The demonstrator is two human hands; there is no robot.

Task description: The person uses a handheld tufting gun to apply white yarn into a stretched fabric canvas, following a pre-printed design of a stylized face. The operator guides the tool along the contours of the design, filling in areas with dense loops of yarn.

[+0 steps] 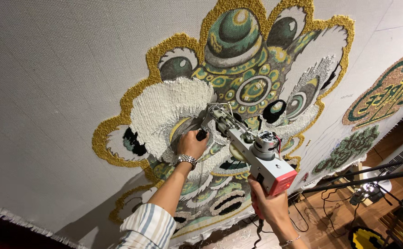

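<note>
A person is pressing a tufting gun against a stretched grey cloth, its needle end meeting the white pile at the centre of a green-and-gold lion-head design. The left hand is closing around the front knob to steady it; the right hand, at five o'clock, is gripping the rear handle. The needle tip is hard to make out.

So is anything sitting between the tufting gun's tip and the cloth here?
Nothing visible does. The tufting gun, held by the right hand at its grip and the left hand at its front knob, has its tip right at the stretched cloth.
</note>
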